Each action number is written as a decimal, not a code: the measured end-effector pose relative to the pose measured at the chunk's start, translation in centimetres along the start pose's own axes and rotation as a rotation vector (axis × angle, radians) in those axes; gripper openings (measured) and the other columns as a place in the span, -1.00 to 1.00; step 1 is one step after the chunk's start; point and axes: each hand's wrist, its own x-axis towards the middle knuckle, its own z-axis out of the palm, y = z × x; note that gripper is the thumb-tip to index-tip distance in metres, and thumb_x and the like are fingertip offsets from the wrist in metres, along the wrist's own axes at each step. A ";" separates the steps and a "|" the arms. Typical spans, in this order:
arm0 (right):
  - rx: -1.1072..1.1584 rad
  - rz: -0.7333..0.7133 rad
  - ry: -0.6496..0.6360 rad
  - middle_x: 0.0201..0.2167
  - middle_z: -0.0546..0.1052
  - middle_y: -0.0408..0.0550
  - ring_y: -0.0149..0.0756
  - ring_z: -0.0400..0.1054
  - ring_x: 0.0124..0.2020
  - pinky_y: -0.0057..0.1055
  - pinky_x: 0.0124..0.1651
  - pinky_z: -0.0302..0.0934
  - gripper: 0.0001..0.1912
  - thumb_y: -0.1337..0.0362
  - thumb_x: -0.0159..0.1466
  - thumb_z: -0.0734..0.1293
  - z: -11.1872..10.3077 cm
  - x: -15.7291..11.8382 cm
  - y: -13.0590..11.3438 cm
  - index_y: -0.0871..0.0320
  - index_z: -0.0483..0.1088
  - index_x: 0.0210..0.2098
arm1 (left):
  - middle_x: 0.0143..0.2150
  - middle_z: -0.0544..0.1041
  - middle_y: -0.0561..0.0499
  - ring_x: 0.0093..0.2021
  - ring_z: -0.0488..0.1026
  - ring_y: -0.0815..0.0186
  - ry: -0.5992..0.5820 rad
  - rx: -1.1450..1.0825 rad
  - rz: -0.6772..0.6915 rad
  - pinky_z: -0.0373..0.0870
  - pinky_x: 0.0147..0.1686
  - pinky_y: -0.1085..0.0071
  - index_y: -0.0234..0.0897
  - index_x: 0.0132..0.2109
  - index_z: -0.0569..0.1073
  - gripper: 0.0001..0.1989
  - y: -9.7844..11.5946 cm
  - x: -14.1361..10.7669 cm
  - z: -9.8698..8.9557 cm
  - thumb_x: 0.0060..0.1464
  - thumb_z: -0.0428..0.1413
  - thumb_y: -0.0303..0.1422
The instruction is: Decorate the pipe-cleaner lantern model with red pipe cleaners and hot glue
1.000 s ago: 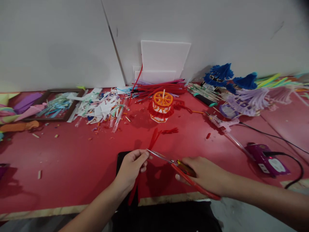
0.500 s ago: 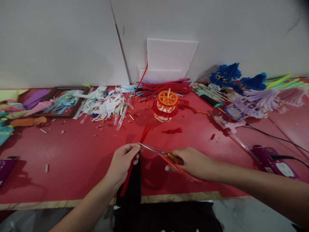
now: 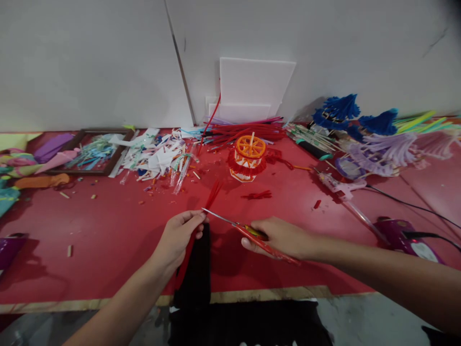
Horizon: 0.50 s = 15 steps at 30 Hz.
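Observation:
My left hand [image 3: 182,235] pinches a bundle of red pipe cleaners [image 3: 213,192], its thin ends fanning out above the fingers and the rest hanging below the palm. In my right hand [image 3: 281,236] are scissors [image 3: 248,233] with red and yellow handles. Their blades look nearly closed and lie across the bundle just above my left fingertips. Several short red cut pieces [image 3: 256,195] rest on the table beyond the scissors. Behind them stands a small carousel-like model [image 3: 248,157] with an orange wheel top and red fringe. A black flat object [image 3: 196,269] lies beneath my left hand.
Red pipe cleaners [image 3: 241,132] pile up at the back of the red table [image 3: 118,240]. Paper scraps [image 3: 158,158] and a brown frame [image 3: 86,172] occupy the left. At right are a pink glue gun [image 3: 340,186], blue fringed models [image 3: 340,108] and a purple device [image 3: 399,235] with a cable.
Both hands have shifted slightly left and up, with the bundle and the scissors. The blades appear closer together across the bundle. The model and loose pieces have stayed put.

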 end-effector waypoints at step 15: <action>-0.060 0.003 -0.052 -0.47 0.45 0.00 -0.34 0.28 -0.50 -0.45 -0.45 0.05 -0.28 -0.35 0.16 0.04 0.1 1.8 -1.3 0.19 0.38 -0.39 | -0.54 0.53 0.00 -0.60 0.33 0.49 -0.014 0.084 -0.062 0.34 -0.56 0.56 -0.40 -0.50 0.53 -0.80 0.4 1.3 -1.7 -0.32 0.35 -0.38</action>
